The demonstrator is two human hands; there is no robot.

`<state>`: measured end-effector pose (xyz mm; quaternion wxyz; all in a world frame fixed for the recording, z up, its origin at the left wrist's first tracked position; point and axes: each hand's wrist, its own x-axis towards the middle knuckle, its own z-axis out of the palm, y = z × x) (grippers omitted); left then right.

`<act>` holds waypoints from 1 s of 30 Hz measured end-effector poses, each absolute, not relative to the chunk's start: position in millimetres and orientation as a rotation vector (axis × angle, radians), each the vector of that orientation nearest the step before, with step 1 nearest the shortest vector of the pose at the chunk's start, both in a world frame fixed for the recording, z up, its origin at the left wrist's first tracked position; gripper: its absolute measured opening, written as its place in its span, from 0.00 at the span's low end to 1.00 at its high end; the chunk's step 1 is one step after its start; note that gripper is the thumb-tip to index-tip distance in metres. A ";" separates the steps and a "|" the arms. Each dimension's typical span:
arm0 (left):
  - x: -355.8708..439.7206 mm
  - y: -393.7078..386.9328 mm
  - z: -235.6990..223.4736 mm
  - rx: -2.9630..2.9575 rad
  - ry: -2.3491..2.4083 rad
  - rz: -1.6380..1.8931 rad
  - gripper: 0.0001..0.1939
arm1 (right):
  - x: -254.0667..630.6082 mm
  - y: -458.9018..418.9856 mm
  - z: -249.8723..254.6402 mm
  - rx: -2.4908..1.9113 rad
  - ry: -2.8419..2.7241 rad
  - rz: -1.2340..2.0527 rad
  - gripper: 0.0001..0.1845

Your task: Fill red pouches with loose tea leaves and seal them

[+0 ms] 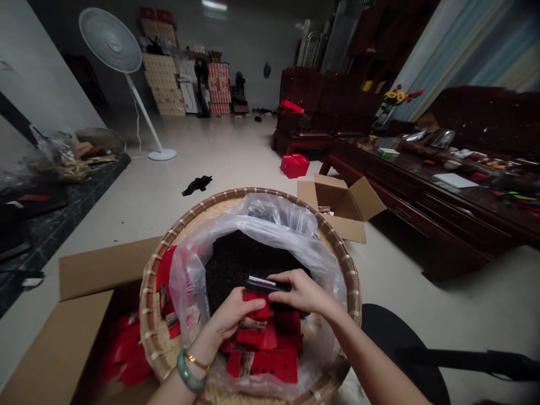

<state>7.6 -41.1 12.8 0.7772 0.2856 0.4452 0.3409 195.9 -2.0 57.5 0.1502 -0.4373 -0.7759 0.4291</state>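
Observation:
My left hand [232, 316], with a green bangle on the wrist, is closed round a small red packet [254, 323], held upright over a woven bamboo tray [354, 281]. My right hand [300, 291] pinches the packet's dark open top edge [265, 283]. A clear plastic bag [274, 225] sits in the tray and holds a heap of dark loose tea leaves [240, 259], just behind both hands. Several flat red packets [270, 360] lie in the tray under my hands.
An open cardboard box [76, 315] with more red packets [126, 349] stands at the left. Another open box [341, 205] lies on the floor behind the tray. A long dark wooden table [442, 191] is at the right, a standing fan [112, 42] at the back left.

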 end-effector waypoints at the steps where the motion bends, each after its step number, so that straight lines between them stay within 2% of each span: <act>1: 7.5 -41.0 12.8 0.615 0.963 0.736 0.21 | 195.1 -1.2 58.0 -1.270 -2.238 1.226 0.21; 9: 8.2 -40.4 11.7 0.614 0.984 0.686 0.22 | 192.4 1.8 56.0 -1.283 -2.249 1.271 0.15; 24: 7.4 -39.5 9.9 0.518 0.898 0.738 0.21 | 193.5 14.9 33.6 -1.331 -2.122 1.318 0.21; 28: 7.4 -34.2 9.9 0.332 0.892 0.737 0.29 | 191.7 22.9 25.8 -1.340 -2.084 1.294 0.22; 30: 6.7 -31.8 8.0 0.303 0.908 0.765 0.29 | 189.8 25.8 23.4 -1.332 -2.078 1.275 0.22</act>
